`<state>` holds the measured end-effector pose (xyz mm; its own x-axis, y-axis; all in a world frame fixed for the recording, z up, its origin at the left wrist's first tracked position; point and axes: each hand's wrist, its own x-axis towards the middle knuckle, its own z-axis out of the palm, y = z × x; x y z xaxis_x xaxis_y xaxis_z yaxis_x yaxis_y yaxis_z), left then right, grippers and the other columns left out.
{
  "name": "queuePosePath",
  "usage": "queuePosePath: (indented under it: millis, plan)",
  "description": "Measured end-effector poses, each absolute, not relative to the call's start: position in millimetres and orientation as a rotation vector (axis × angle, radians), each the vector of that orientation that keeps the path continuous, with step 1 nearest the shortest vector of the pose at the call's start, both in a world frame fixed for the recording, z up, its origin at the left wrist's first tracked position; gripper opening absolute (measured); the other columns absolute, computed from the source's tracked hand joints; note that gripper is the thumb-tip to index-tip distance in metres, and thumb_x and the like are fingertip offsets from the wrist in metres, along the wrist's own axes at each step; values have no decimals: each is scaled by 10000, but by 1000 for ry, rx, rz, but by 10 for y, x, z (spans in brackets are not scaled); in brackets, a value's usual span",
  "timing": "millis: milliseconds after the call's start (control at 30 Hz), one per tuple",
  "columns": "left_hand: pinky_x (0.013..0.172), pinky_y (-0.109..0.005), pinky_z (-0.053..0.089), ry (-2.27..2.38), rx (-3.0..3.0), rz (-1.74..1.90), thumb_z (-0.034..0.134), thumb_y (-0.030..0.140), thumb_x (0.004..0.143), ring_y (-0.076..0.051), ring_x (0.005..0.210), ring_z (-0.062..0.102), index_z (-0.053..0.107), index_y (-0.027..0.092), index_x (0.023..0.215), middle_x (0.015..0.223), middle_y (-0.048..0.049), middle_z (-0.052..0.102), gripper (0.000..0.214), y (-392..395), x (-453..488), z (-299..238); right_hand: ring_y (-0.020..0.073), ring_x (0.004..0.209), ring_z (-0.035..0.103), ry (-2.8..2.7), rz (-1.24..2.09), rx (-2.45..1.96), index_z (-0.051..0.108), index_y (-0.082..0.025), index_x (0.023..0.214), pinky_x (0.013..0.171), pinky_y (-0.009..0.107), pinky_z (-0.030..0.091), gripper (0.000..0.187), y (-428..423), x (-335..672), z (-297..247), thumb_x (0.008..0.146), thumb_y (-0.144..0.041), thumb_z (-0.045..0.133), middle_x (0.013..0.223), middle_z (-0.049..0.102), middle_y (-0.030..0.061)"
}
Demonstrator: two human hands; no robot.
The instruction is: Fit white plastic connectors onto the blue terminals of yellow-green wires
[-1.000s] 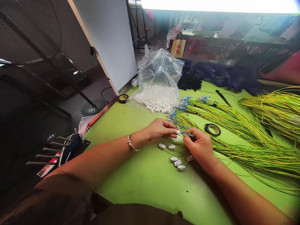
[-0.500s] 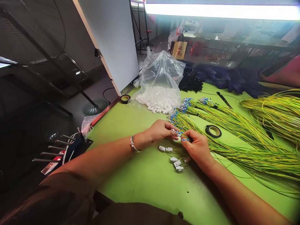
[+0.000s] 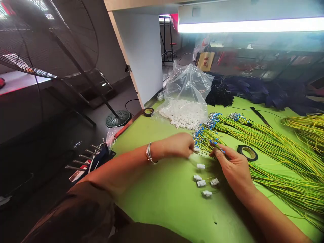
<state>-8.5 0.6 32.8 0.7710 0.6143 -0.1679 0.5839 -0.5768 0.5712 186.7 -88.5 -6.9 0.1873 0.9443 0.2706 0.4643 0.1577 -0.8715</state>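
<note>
My left hand [image 3: 180, 145], slightly blurred, is closed in a fist. A white plastic connector [image 3: 196, 149] shows at its fingertips, with a thin wire running toward the other hand. My right hand [image 3: 235, 165] pinches several yellow-green wires [image 3: 212, 144] near their blue-sleeved metal ends, between thumb and fingers. Below the hands, several white connectors with wires [image 3: 201, 183] lie on the green tabletop [image 3: 162, 199]. Long bundles of yellow-green wire [image 3: 273, 145] spread to the right, their blue terminals [image 3: 215, 118] gathered just beyond my hands.
A clear plastic bag [image 3: 189, 84] spills loose white connectors [image 3: 184, 116] at the back. Rolls of black tape [image 3: 247, 153] [image 3: 148, 112] and a dark strip [image 3: 260, 116] lie on the table. Dark cables [image 3: 248, 89] line the far edge. A fan [image 3: 117, 118] stands left.
My hands have moved apart, the left closing into a fist while the right still pinches the wires. The whole view has shifted, so the table appears farther right and lower.
</note>
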Motion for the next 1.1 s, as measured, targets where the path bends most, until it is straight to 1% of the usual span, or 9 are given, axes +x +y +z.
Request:
queuePosePath:
  millis: [133,233,367,467,567,667,800,900,1100]
  plan:
    - [690,-277,430,1506,2348,533,532,260,811,-172,711,595,739,142,812,788,-80,709,238,440,-292,292,142,565,543,-1332,727,-1475,618,-175,989,589,266,436,265,-913,1821,1,784,-342,629,600,639,-14]
    - [726,-290,443,1574,2330,600,572,350,807,-189,763,598,719,142,895,852,-88,701,270,611,-364,111,124,525,489,-1368,796,-1469,621,-174,802,532,250,385,182,-915,1794,24,750,-346,650,555,576,-24]
    - [746,-288,444,1556,2416,567,571,219,756,-193,788,592,707,150,899,863,-81,687,209,655,-385,-32,126,567,482,-1393,832,-1471,636,-167,667,545,252,370,188,-902,1792,55,732,-343,632,608,584,-4]
    - [698,-270,430,1577,2358,549,535,109,679,-177,742,577,707,155,894,815,-59,674,279,657,-391,9,141,585,515,-1413,887,-1484,665,-161,643,571,261,398,185,-880,1794,89,706,-327,613,606,614,8]
    - [611,-240,400,1491,2197,604,541,100,631,-140,649,536,720,146,904,730,-26,642,330,605,-350,133,159,610,551,-1399,916,-1501,675,-158,618,602,272,428,177,-856,1789,114,674,-308,597,608,640,21]
    - [541,-210,375,1218,1916,586,549,133,664,-88,534,472,729,140,963,629,10,598,349,435,-240,276,176,647,586,-1368,925,-1505,688,-159,619,649,288,450,177,-838,1779,130,666,-289,578,634,665,31]
    - [524,-204,417,884,1475,462,657,198,671,-74,505,512,720,97,840,591,-3,600,207,137,-69,368,197,689,621,-1404,977,-1496,714,-162,629,696,305,469,189,-818,1771,146,648,-262,555,630,678,38]
    - [555,-203,461,783,1311,417,721,218,662,-75,534,563,695,78,772,633,-28,631,180,0,3,359,186,654,606,-1431,987,-1518,721,-153,639,664,295,465,197,-807,1770,135,634,-246,547,617,675,33]
    - [533,-181,470,759,1325,403,735,176,658,-68,512,570,669,79,717,599,-14,625,132,-44,22,329,132,552,498,-1447,930,-1556,695,-143,637,557,258,401,189,-816,1759,97,645,-247,538,567,609,1]
